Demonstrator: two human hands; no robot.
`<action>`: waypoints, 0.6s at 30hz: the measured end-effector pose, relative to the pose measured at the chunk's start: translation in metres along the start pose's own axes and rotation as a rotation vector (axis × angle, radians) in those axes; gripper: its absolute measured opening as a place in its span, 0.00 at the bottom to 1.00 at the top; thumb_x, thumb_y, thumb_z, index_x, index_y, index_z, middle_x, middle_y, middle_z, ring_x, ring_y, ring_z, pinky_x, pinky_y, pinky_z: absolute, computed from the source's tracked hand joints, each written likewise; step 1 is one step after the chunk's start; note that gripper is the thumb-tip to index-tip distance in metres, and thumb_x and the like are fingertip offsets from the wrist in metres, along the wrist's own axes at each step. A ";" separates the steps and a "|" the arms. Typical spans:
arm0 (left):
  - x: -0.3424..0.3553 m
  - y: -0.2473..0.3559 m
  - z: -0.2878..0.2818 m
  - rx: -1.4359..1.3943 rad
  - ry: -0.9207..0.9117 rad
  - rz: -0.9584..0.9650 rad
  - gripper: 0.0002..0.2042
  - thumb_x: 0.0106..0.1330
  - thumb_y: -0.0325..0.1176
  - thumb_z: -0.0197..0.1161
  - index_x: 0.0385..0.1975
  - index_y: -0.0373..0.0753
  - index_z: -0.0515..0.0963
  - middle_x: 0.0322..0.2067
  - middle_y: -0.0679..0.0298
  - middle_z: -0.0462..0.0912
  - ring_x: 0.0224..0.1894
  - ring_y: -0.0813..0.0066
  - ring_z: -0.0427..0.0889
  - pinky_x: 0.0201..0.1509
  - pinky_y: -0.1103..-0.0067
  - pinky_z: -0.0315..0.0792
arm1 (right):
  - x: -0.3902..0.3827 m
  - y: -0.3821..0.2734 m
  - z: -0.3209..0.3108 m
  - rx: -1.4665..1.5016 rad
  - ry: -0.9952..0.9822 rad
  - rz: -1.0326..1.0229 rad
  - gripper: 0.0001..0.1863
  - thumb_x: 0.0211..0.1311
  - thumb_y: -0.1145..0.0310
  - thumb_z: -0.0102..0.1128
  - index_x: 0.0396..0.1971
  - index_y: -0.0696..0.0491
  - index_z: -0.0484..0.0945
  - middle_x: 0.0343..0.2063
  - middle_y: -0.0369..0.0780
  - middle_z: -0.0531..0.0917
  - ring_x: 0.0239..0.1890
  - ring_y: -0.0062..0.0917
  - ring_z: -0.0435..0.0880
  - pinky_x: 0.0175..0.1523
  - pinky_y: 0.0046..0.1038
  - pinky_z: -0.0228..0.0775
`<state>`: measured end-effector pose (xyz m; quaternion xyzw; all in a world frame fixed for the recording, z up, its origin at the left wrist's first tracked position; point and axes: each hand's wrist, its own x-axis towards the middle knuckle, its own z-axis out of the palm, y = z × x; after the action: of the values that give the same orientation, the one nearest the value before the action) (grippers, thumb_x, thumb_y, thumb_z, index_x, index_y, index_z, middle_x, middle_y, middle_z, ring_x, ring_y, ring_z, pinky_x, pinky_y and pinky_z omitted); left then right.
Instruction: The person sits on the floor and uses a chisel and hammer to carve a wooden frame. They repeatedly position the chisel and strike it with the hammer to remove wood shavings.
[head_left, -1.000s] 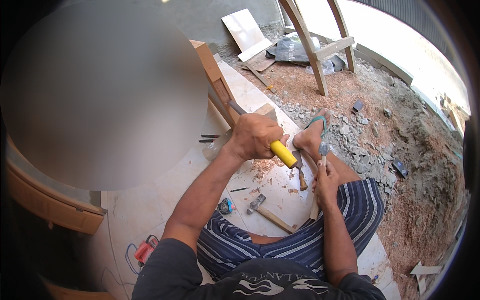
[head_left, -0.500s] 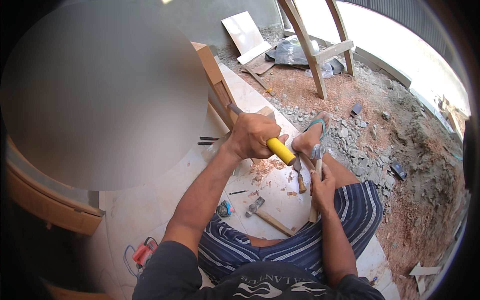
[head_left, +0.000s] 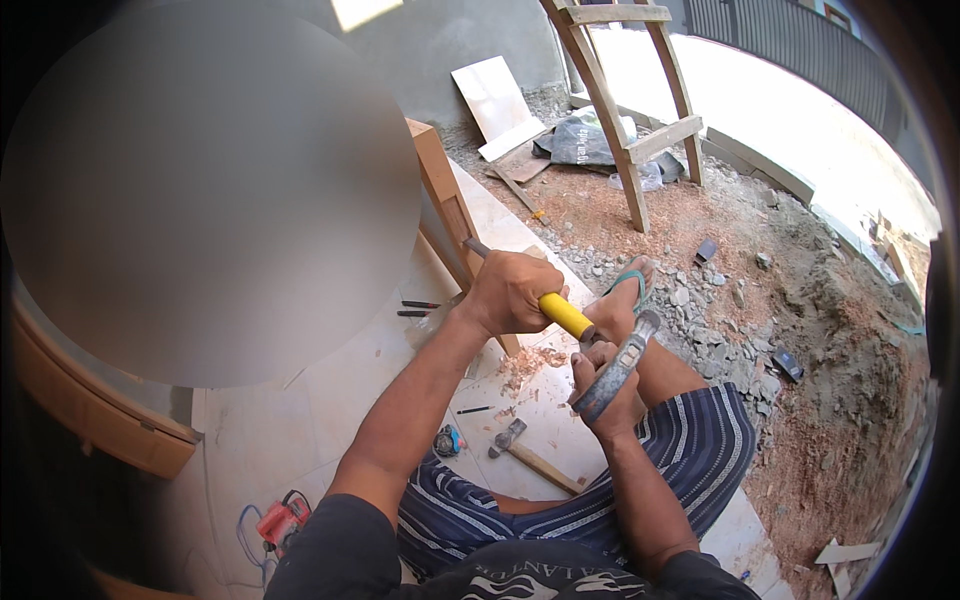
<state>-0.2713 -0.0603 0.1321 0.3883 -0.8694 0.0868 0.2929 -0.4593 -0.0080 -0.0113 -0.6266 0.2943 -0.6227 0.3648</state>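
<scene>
pale tiled flooring (head_left: 330,400) edged by red dirt and rubble carries, nearest the seated person, a wooden-handled hammer (head_left: 528,455) lying by the striped shorts. just beyond, the right hand (head_left: 604,392) is wrapped tight around a grey metal hammer (head_left: 620,364), head tipped up as if ready to strike, while the left hand (head_left: 512,292) is closed firmly on a yellow-handled chisel (head_left: 560,314), angled down toward the wooden frame post (head_left: 455,215), apparently to cut it, above orange wood chips (head_left: 528,362). farther off stands 1 wooden ladder (head_left: 630,120).

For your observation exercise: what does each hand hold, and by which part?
Left hand: chisel, by its yellow handle. Right hand: grey metal bar, by its lower end.
</scene>
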 end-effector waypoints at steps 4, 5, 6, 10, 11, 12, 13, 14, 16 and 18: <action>-0.005 0.002 0.000 0.046 0.075 0.046 0.11 0.54 0.33 0.71 0.17 0.44 0.74 0.17 0.63 0.77 0.20 0.61 0.79 0.23 0.68 0.71 | 0.008 -0.002 -0.004 0.105 -0.146 0.283 0.11 0.64 0.72 0.68 0.24 0.55 0.76 0.19 0.30 0.75 0.21 0.14 0.72 0.28 0.22 0.65; -0.007 0.005 -0.002 0.101 0.109 0.055 0.12 0.55 0.32 0.71 0.16 0.45 0.73 0.16 0.64 0.75 0.19 0.62 0.78 0.22 0.68 0.70 | 0.008 -0.009 -0.005 0.059 -0.117 0.288 0.12 0.64 0.73 0.67 0.23 0.54 0.74 0.19 0.30 0.74 0.22 0.14 0.72 0.29 0.22 0.66; -0.006 0.008 -0.001 0.153 0.153 0.071 0.13 0.56 0.32 0.71 0.16 0.45 0.73 0.16 0.64 0.74 0.18 0.63 0.77 0.22 0.69 0.70 | 0.002 0.001 -0.010 0.042 -0.081 0.274 0.11 0.64 0.73 0.68 0.24 0.55 0.75 0.20 0.31 0.77 0.23 0.14 0.74 0.30 0.23 0.68; -0.014 0.036 0.001 0.335 0.296 0.206 0.19 0.53 0.28 0.75 0.14 0.44 0.66 0.14 0.67 0.67 0.15 0.69 0.71 0.19 0.72 0.63 | -0.022 0.031 -0.031 0.082 0.058 0.353 0.10 0.66 0.74 0.67 0.26 0.56 0.75 0.19 0.32 0.78 0.22 0.14 0.76 0.28 0.23 0.69; -0.016 0.034 0.000 0.253 0.307 0.189 0.20 0.54 0.27 0.74 0.14 0.44 0.65 0.13 0.67 0.66 0.15 0.70 0.69 0.19 0.73 0.61 | -0.023 0.040 -0.031 0.118 0.092 0.387 0.10 0.67 0.75 0.65 0.25 0.55 0.74 0.18 0.32 0.76 0.19 0.14 0.74 0.25 0.23 0.67; -0.020 0.031 -0.002 0.169 0.315 0.169 0.21 0.54 0.26 0.74 0.13 0.44 0.64 0.13 0.68 0.65 0.14 0.71 0.67 0.18 0.73 0.59 | -0.023 0.041 -0.031 0.153 0.126 0.423 0.11 0.68 0.77 0.63 0.24 0.55 0.72 0.17 0.31 0.74 0.17 0.15 0.72 0.22 0.22 0.65; -0.024 0.028 -0.006 0.085 0.323 0.150 0.21 0.55 0.25 0.74 0.13 0.45 0.63 0.13 0.68 0.64 0.14 0.72 0.65 0.18 0.73 0.57 | -0.020 0.042 -0.034 0.125 0.116 0.427 0.12 0.69 0.75 0.63 0.25 0.55 0.72 0.17 0.32 0.75 0.15 0.15 0.73 0.20 0.22 0.64; -0.028 0.027 -0.009 -0.026 0.396 0.043 0.21 0.58 0.24 0.72 0.13 0.44 0.63 0.13 0.69 0.63 0.14 0.75 0.63 0.18 0.74 0.55 | -0.017 0.041 -0.036 0.121 0.113 0.462 0.12 0.69 0.75 0.64 0.25 0.55 0.72 0.17 0.32 0.75 0.15 0.15 0.73 0.20 0.22 0.64; -0.035 0.022 -0.027 -0.274 0.527 -0.164 0.20 0.64 0.24 0.68 0.15 0.44 0.64 0.12 0.72 0.61 0.14 0.80 0.58 0.19 0.76 0.52 | -0.012 0.037 -0.035 0.116 0.100 0.547 0.12 0.69 0.73 0.65 0.26 0.55 0.72 0.17 0.33 0.75 0.15 0.15 0.73 0.20 0.22 0.65; -0.023 0.004 -0.045 -0.603 0.697 -0.342 0.19 0.70 0.26 0.63 0.18 0.45 0.64 0.13 0.75 0.60 0.15 0.84 0.52 0.21 0.77 0.49 | -0.013 0.040 -0.037 0.127 0.090 0.607 0.04 0.66 0.74 0.61 0.32 0.59 0.79 0.20 0.33 0.78 0.18 0.14 0.75 0.22 0.22 0.66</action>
<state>-0.2421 -0.0256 0.1560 0.3713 -0.6299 -0.0936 0.6758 -0.4930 -0.0232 -0.0525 -0.4578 0.4442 -0.5296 0.5591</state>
